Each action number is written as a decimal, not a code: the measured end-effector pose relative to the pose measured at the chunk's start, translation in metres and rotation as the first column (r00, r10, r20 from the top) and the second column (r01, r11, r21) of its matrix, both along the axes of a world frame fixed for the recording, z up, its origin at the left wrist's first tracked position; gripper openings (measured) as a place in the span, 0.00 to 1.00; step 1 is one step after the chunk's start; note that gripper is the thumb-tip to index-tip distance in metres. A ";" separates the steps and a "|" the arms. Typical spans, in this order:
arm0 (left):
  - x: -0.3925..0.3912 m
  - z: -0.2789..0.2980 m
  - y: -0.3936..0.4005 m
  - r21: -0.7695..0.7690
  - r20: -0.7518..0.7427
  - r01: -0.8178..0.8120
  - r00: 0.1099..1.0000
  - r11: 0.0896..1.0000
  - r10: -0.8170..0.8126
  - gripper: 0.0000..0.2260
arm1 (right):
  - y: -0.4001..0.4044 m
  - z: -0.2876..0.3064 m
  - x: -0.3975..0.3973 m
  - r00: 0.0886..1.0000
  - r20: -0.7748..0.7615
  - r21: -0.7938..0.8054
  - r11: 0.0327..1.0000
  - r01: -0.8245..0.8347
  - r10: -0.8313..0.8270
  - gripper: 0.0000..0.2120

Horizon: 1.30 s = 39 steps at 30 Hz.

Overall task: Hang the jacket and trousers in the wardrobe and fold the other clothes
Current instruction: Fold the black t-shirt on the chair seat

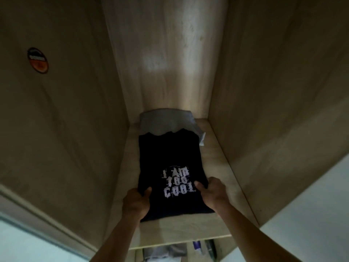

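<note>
Round sticker [38, 60] at 10 o'clock on the wardrobe's smooth wood side panel. Left hand [136, 203], arm stretched forward, thumb on top, pinches the folded black T-shirt [168, 157]; right hand [212, 192] grips its other edge. Soft shirt lies flat on shelf [224, 163], overlapping folded grey garment [166, 122] at 12 o'clock.

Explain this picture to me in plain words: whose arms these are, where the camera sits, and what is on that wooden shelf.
There is no machine here. A person wears a camera on the head, looking down at their own arms. The left hand and right hand each grip a side of a folded black T-shirt printed "I AM TOO COOL". It lies on a wooden wardrobe shelf, partly on top of a folded grey garment further back. A round sticker sits on the left wall. More clothes show dimly below the shelf.
</note>
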<state>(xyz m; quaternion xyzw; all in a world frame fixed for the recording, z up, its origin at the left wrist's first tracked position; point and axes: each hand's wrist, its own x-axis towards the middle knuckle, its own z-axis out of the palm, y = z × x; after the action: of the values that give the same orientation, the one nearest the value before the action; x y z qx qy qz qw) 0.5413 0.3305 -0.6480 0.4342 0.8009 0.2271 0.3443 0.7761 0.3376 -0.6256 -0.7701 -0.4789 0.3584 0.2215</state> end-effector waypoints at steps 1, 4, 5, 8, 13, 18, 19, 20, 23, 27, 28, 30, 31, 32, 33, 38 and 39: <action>0.000 -0.001 -0.007 -0.004 -0.048 0.026 0.999 1.000 -0.026 0.20 | -0.007 -0.003 0.000 1.000 0.020 0.001 1.000 0.000 0.000 0.20; -0.003 -0.003 -0.020 -0.023 -0.216 0.110 0.970 0.994 -0.113 0.21 | -0.023 -0.005 -0.003 0.997 0.078 -0.012 1.000 0.007 -0.006 0.20; -0.004 -0.004 -0.022 -0.025 -0.257 0.117 0.959 0.993 -0.119 0.21 | -0.027 -0.005 -0.004 0.994 0.106 -0.014 1.000 0.003 -0.002 0.21; -0.006 -0.003 -0.031 -0.019 -0.323 0.116 0.939 0.993 -0.115 0.21 | -0.039 -0.003 -0.006 0.980 0.195 -0.008 0.999 -0.033 0.034 0.21; -0.004 -0.002 -0.043 -0.014 -0.379 0.134 0.916 0.991 -0.130 0.21 | -0.052 -0.001 -0.010 0.944 0.321 -0.002 0.997 -0.076 0.073 0.21; 0.003 0.000 -0.049 -0.014 -0.414 0.137 0.901 0.990 -0.131 0.20 | -0.056 0.003 -0.011 0.912 0.401 0.011 0.995 -0.104 0.091 0.20; 0.004 -0.001 -0.050 -0.006 -0.414 0.140 0.901 0.990 -0.130 0.20 | -0.057 0.004 -0.012 0.901 0.422 0.017 0.993 -0.117 0.099 0.20; 0.005 -0.002 -0.052 -0.001 -0.421 0.141 0.898 0.990 -0.128 0.20 | -0.058 0.005 -0.013 0.889 0.446 0.019 0.992 -0.128 0.106 0.20; 0.008 -0.006 -0.055 0.011 -0.452 0.149 0.883 0.989 -0.128 0.18 | -0.060 0.006 -0.013 0.862 0.493 0.016 0.989 -0.145 0.118 0.21; 0.012 -0.005 -0.056 0.024 -0.454 0.138 0.884 0.990 -0.113 0.17 | -0.060 0.001 -0.016 0.853 0.511 0.056 0.986 -0.155 0.105 0.20; 0.014 -0.002 -0.056 0.026 -0.452 0.125 0.886 0.992 -0.100 0.17 | -0.060 0.001 -0.017 0.851 0.517 0.068 0.986 -0.150 0.093 0.20; 0.017 0.002 -0.055 0.056 -0.535 0.137 0.840 0.989 -0.086 0.20 | -0.055 0.002 -0.018 0.824 0.561 0.084 0.985 -0.151 0.078 0.21; 0.018 0.003 -0.054 0.095 -0.605 0.173 0.792 0.980 -0.081 0.20 | -0.052 0.002 -0.020 0.806 0.587 0.100 0.980 -0.170 0.080 0.22; 0.019 0.002 -0.051 0.157 -0.646 0.229 0.760 0.961 -0.075 0.20 | -0.047 0.003 -0.022 0.792 0.604 0.120 0.971 -0.205 0.093 0.23; 0.021 0.000 -0.047 0.221 -0.656 0.299 0.750 0.928 -0.085 0.20 | -0.043 0.003 -0.025 0.784 0.609 0.130 0.959 -0.252 0.123 0.24; 0.030 -0.008 -0.027 0.118 -0.582 0.561 0.707 0.819 -0.401 0.28 | -0.023 -0.005 -0.041 0.752 0.540 0.008 0.891 -0.454 0.378 0.28; 0.030 -0.012 -0.023 0.051 -0.542 0.549 0.717 0.835 -0.438 0.28 | -0.019 -0.009 -0.040 0.754 0.523 -0.026 0.891 -0.453 0.398 0.28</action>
<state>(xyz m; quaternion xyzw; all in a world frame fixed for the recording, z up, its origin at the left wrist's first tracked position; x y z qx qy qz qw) 0.5712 0.3077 -0.6598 0.7102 0.6881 0.0860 0.1213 0.7365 0.3190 -0.6344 -0.6955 -0.7005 0.1552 0.0371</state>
